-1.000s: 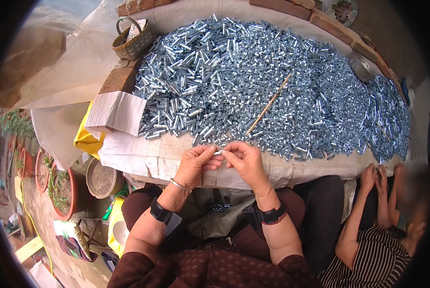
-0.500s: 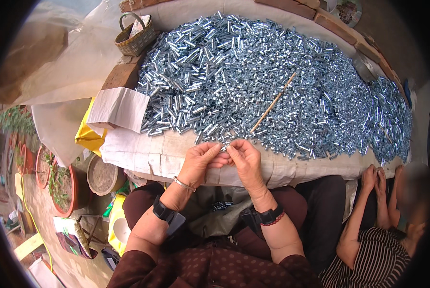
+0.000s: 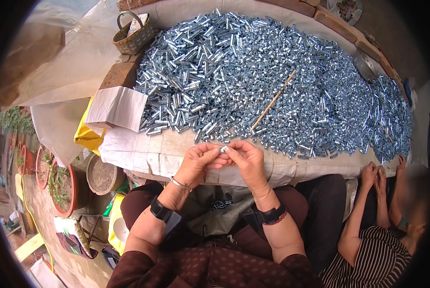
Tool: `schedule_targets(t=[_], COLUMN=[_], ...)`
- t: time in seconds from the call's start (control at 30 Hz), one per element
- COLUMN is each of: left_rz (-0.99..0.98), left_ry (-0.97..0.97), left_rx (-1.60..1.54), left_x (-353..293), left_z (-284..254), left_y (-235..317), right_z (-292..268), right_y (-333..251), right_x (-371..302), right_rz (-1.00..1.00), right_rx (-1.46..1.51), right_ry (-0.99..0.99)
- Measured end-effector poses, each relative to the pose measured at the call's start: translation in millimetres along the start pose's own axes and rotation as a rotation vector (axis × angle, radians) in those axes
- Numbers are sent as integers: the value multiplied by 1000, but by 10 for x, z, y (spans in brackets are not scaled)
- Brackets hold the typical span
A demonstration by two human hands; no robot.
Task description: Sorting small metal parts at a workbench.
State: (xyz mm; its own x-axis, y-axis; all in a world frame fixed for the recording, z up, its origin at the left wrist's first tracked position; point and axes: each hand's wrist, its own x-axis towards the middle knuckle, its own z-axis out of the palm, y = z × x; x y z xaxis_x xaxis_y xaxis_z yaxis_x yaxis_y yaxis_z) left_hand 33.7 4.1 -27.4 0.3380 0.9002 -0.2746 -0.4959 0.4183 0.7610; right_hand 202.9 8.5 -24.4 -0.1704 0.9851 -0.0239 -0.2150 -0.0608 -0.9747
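Note:
Between the fingertips of both hands is a small shiny metal sleeve. My left hand pinches it from the left, and my right hand has thumb and forefinger closed at its other side. Both hands are over the near edge of a pale cloth. Just beyond them spreads a large pile of silvery metal sleeves, longer ones at the left, shorter ones in the middle. A thin wooden stick lies on the pile. Several metal sleeves rest on dark cloth in my lap.
Bricks edge the pile, with a wicker basket at the far left corner. A folded white sheet hangs over the left bricks. Potted plants stand at left. At right, another person's hands are by the cloth edge.
The fingertips have shifted slightly, and the metal sleeve between them shows more plainly. My right hand has moved a little to the right. The other person's hand at right has shifted upward.

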Motion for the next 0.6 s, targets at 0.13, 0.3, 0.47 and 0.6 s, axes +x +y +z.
schedule_targets(t=[0.13,0.3,0.47,0.6], left_rz=[-19,26,27,56], left_ry=[12,1,5,10], left_rx=[-23,-8,-23,0], left_x=[2,-21,-6,-19], left_z=[22,60,47,55], left_y=[14,29,0,-39], right_z=[46,61,49,65], right_y=[-16,13,-4,-30], right_x=[-19,-31,-27,-53], right_rz=[89,65,80,47], right_rx=[193,205,218,128], right_ry=[19,53,33,44])
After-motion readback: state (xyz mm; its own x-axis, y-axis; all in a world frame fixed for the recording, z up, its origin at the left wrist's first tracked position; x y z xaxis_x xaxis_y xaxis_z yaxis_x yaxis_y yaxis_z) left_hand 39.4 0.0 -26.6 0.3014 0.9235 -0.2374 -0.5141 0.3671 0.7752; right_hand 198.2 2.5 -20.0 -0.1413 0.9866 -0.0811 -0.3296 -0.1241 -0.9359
